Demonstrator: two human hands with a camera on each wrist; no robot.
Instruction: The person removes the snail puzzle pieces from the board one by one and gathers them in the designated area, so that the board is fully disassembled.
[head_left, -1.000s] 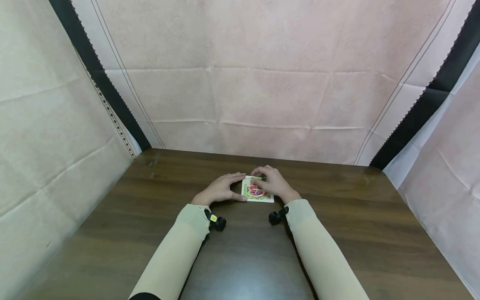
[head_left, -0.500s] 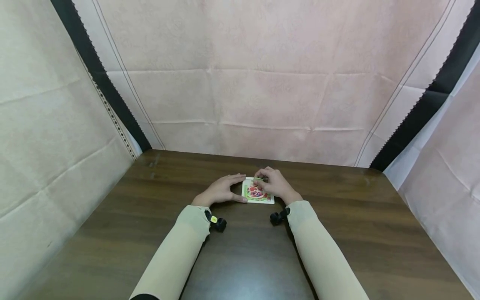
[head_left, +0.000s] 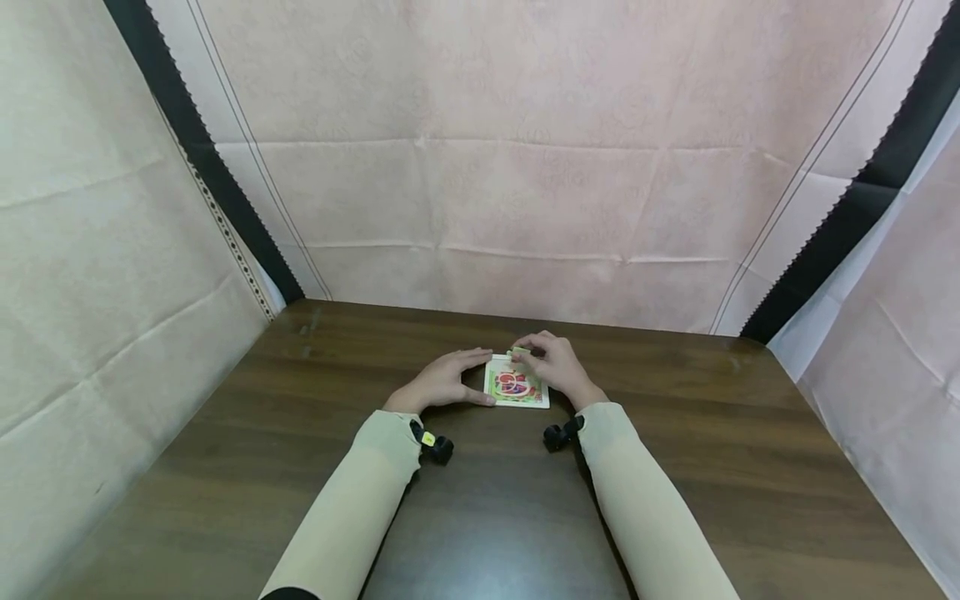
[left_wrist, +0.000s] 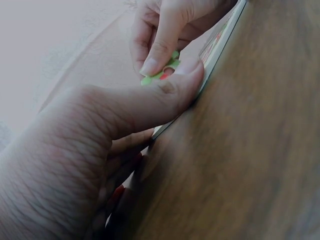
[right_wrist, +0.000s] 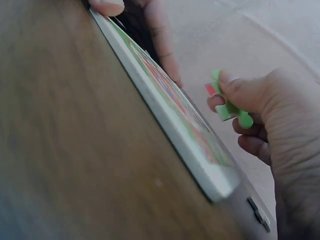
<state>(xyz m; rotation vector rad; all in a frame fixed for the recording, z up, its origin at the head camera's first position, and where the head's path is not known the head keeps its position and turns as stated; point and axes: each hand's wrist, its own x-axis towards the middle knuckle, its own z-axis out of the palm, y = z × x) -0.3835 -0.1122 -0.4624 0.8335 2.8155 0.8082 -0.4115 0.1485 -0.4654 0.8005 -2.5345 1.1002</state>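
A small jigsaw puzzle piece (right_wrist: 231, 110), green with a red patch, is pinched between the thumb and fingers of my right hand (head_left: 553, 365). It is held up over the far part of a flat picture puzzle board (head_left: 516, 386), which has a white border and a red and green print. My left hand (head_left: 444, 382) lies at the board's left side, fingers stretched toward the far corner and thumb (left_wrist: 165, 100) against the near one. In the right wrist view the piece stands apart from the board's surface. The right hand hides the board's far right corner.
The board lies on a brown wood-grain table (head_left: 300, 467). A small dark object (right_wrist: 258, 215) lies beyond the board's right end. Pale cloth walls (head_left: 525, 192) rise at the back and sides, with black strips at the corners.
My right hand has shifted slightly right, and the piece in it has turned from a dark side to its green face. The left hand and the board stay in place.
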